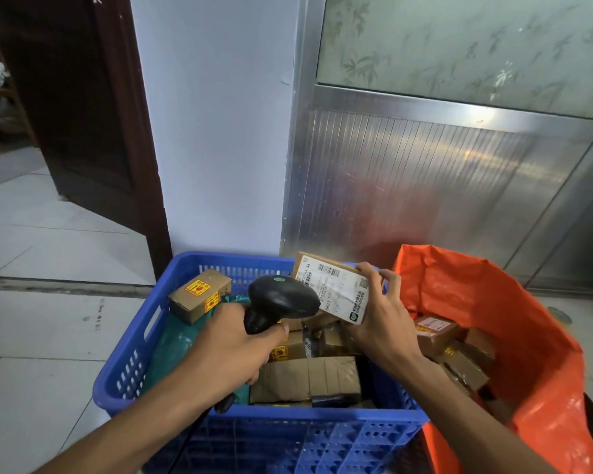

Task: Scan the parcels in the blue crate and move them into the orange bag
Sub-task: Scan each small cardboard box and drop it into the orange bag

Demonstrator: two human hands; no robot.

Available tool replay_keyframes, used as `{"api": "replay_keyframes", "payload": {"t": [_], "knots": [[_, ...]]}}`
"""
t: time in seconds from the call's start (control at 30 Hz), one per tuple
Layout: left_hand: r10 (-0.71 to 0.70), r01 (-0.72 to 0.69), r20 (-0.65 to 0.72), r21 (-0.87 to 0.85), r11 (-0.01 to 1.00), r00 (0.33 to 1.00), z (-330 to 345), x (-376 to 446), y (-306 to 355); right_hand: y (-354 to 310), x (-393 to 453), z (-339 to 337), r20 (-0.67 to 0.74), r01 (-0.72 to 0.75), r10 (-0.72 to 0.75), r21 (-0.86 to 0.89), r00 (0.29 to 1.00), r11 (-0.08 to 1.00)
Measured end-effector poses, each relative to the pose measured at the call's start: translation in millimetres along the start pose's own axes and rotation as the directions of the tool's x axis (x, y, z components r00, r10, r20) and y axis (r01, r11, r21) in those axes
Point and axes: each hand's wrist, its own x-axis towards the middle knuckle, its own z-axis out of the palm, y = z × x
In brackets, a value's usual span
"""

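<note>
My left hand (235, 350) grips a black handheld scanner (281, 301), whose head points right at a cardboard parcel (334, 289). My right hand (379, 316) holds that parcel above the blue crate (131, 364), white label facing the scanner. Several cardboard parcels lie in the crate, among them a small box with yellow stickers (199, 295) at the far left and a larger brown one (308, 378) near the front. A green plastic packet (175, 340) lies along the crate's left side. The orange bag (534, 336) stands open to the right, with several boxes (439, 331) inside.
The crate and bag sit on a pale tiled floor (42, 336), against a white wall (216, 131) and a metal door with frosted glass (442, 165). A dark wooden door (83, 114) stands open at the left. The scanner's cable (192, 429) runs down over the crate's front rim.
</note>
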Motion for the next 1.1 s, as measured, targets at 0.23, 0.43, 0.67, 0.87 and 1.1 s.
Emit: {"api": "replay_keyframes", "payload": {"t": [0.23, 0.43, 0.67, 0.87, 1.1], "knots": [[0.004, -0.004, -0.033, 0.018, 1.0, 0.999, 6, 1, -1, 1, -1, 8, 0.076, -0.054, 0.058, -0.048, 0.995, 0.997], [0.012, -0.011, -0.04, 0.013, 1.0, 0.999, 7, 1, -1, -2, -4, 10, 0.127, -0.057, 0.066, -0.069, 0.99, 0.996], [0.018, -0.019, -0.036, -0.012, 1.0, 0.999, 7, -1, 0, -5, -6, 13, 0.143, -0.053, 0.066, -0.091, 0.988, 0.994], [0.016, -0.017, -0.032, -0.031, 0.999, 0.999, 6, -2, 1, -6, -6, 15, 0.173, -0.053, 0.068, -0.091, 0.983, 0.995], [0.006, -0.007, -0.03, -0.035, 0.999, 1.0, 7, -1, 1, -8, -7, 15, 0.184, -0.04, 0.057, -0.092, 0.981, 0.995]]}}
